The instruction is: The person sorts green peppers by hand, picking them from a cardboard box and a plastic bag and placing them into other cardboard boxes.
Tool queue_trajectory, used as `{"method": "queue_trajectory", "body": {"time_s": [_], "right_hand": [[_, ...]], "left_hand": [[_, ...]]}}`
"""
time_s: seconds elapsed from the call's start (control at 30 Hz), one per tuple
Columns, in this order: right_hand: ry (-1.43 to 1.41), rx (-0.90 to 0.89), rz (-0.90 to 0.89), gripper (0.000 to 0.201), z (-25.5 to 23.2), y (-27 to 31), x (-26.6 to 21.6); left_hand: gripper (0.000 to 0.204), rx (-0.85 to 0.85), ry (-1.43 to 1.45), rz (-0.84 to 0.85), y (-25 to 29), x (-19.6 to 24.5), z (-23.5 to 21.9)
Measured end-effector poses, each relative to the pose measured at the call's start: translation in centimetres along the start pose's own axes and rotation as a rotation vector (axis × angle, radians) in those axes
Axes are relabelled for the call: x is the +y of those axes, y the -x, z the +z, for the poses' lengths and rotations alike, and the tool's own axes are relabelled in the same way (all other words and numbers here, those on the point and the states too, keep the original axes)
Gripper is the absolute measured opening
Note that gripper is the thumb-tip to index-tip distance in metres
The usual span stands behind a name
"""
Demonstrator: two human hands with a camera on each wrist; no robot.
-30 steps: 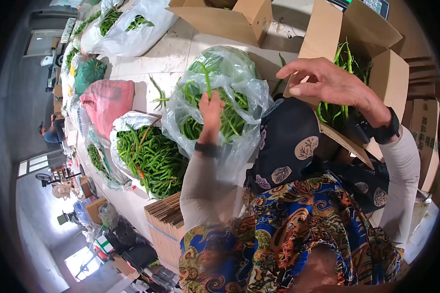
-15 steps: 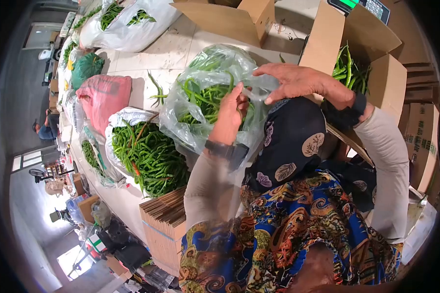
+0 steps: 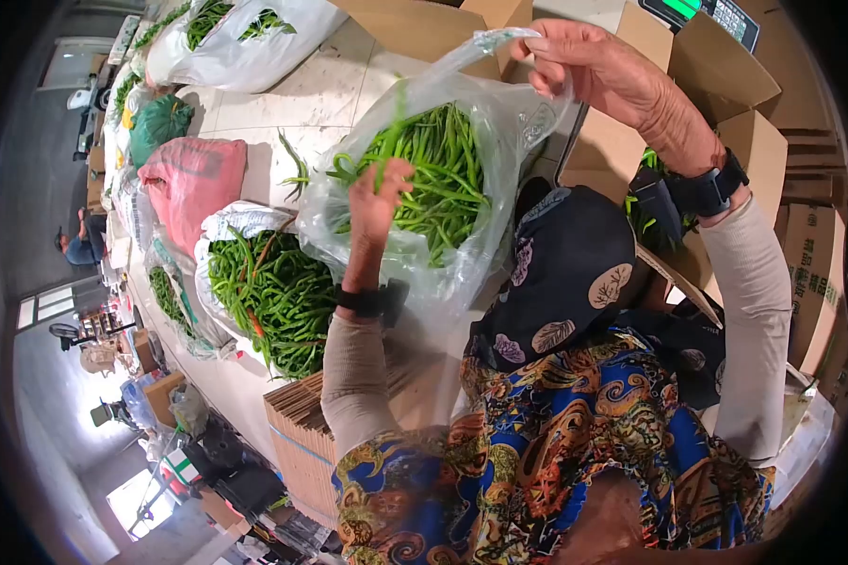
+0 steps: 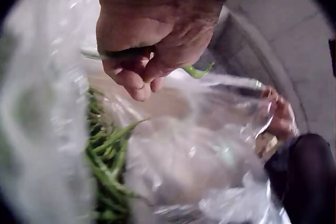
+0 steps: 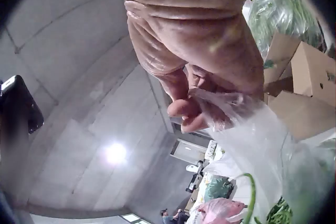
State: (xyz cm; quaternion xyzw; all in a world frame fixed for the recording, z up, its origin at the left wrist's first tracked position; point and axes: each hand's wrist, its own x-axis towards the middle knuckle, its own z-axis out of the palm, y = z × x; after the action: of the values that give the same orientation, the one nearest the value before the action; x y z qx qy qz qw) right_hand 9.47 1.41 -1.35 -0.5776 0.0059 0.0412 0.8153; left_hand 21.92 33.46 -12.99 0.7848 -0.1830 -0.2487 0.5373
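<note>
My left hand [image 3: 379, 200] holds a long green chili pepper [image 4: 198, 71] over the opening of a clear plastic bag [image 3: 499, 113]. In the left wrist view the pepper's curved tip sticks out past the thumb side, while the rest is mostly hidden in the fingers. Many more green peppers [image 3: 443, 169] fill the bag. Up at the bag's far right side, my right hand [image 3: 598, 71] pinches its rim between thumb and fingers and stretches the plastic upward. The right wrist view shows the gathered plastic film [image 5: 226, 106] between those fingers.
An open cardboard box [image 3: 758, 155] with peppers stands at the right, a digital scale [image 3: 730, 24] behind it. A white sack of peppers [image 3: 245, 221], a pink sack [image 3: 193, 184] and flattened cardboard [image 3: 301, 443] lie left. Another box [image 3: 415, 28] sits at the back.
My right hand has moved from above the pepper box to the bag and pulled its rim up, opening the mouth wider. My left hand moved right, then back left with a pepper.
</note>
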Motion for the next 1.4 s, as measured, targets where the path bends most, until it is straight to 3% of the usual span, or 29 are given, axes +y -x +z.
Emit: {"method": "queue_trajectory", "body": {"time_s": [0.03, 0.1, 0.23, 0.3, 0.33, 0.37, 0.43, 0.5, 0.53, 0.57, 0.6, 0.63, 0.7, 0.77, 0.87, 0.97, 1.1, 1.13, 1.4], "right_hand": [[0.011, 0.009, -0.037, 0.030, 0.5, -0.2, -0.1], [0.025, 0.005, -0.071, 0.032, 1.9, -0.7, -0.6], [0.067, -0.115, -0.108, 0.040, 4.5, -1.4, -2.5], [0.149, -0.138, -0.115, 0.043, 4.6, -1.4, -3.1], [0.021, -0.116, -0.113, 0.035, 4.5, -1.5, -3.1], [-0.109, -0.096, -0.109, 0.029, 4.6, -1.6, -3.2], [-0.040, -0.066, -0.072, 0.028, 6.8, -0.8, -5.3], [0.032, -0.024, -0.036, 0.026, 8.6, -0.2, -6.3], [0.147, -0.058, -0.129, 0.029, 9.0, -0.2, -6.5], [0.265, -0.093, -0.222, 0.032, 9.4, 0.1, -7.0], [0.287, -0.047, -0.191, 0.031, 9.7, 0.6, -7.7], [0.296, -0.048, -0.190, 0.031, 9.6, 0.9, -8.0], [0.297, 0.068, -0.027, 0.031, 9.4, 1.5, -8.6], [0.336, 0.032, -0.030, 0.031, 9.3, 1.8, -9.8], [0.120, -0.149, -0.132, 0.032, 7.1, 1.7, -8.2], [0.185, -0.140, -0.278, 0.029, 6.5, 1.4, -8.2], [0.072, -0.186, -0.305, 0.030, 6.2, 2.0, -8.1], [0.028, -0.140, -0.214, 0.030, 5.6, 2.6, -7.9], [0.209, -0.018, -0.275, 0.027, 5.3, 2.5, -8.2]], "left_hand": [[0.023, 0.003, 0.001, -0.003, 0.5, -2.0, 0.0], [0.032, 0.021, -0.539, 0.366, 1.4, -4.8, 0.4], [0.038, -0.058, -0.590, 0.450, -0.2, -6.6, 2.1], [0.032, 0.054, -0.711, 0.537, -1.9, -6.8, 2.7], [0.032, 0.074, -0.773, 0.591, -3.4, -7.5, 2.3], [0.032, 0.080, -0.771, 0.590, -4.7, -8.1, 2.1], [0.037, 0.234, -0.969, 0.500, -7.5, -9.0, 1.8], [0.040, 0.234, -0.900, 0.471, -10.6, -10.2, 0.7], [0.043, 0.234, -0.836, 0.443, -11.7, -10.5, 0.2], [0.046, 0.290, -0.975, 0.434, -11.7, -11.0, 0.0], [0.049, 0.311, -1.101, 0.579, -12.7, -13.3, -0.9], [0.053, 0.333, -1.225, 0.723, -12.9, -12.7, -1.1], [0.059, 0.064, -1.250, 0.201, -13.5, -11.0, -1.1], [0.059, 0.055, -1.227, 0.201, -14.1, -10.8, -0.6], [0.060, 0.023, -1.200, 0.188, -14.6, -10.4, -0.5], [0.061, -0.002, -1.181, 0.186, -15.2, -9.4, -0.7], [0.063, -0.051, -1.161, 0.186, -15.5, -8.4, -0.6], [0.063, -0.073, -1.156, 0.186, -15.5, -8.4, -0.2], [0.067, -0.197, -1.107, 0.191, -15.9, -7.3, 0.9]]}}
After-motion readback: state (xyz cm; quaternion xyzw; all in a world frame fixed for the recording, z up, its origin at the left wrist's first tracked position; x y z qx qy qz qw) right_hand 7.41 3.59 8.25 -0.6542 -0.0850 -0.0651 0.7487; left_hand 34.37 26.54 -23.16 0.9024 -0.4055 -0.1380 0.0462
